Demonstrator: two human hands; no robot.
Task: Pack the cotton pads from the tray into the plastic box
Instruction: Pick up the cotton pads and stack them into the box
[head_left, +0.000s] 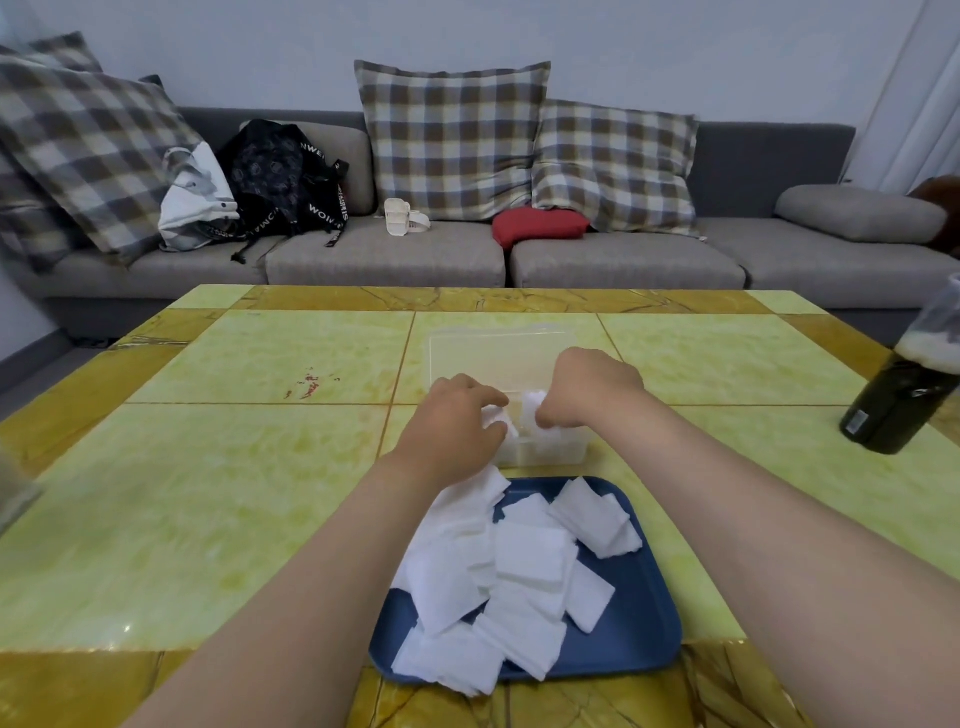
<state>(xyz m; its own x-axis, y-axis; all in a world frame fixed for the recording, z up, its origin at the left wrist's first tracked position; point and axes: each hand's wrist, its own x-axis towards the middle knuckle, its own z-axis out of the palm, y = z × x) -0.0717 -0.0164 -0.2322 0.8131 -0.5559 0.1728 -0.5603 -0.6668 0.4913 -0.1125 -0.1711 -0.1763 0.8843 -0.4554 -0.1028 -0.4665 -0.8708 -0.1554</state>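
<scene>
Pinching white square cotton pads, left hand and right hand are seen over the near end of the clear rectangular plastic box; remaining pads lie behind both hands on the blue plastic tray.

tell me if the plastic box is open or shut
Open: the lid stands tipped back behind the plastic box, and the left hand and right hand hold cotton pads in its uncovered top.
</scene>
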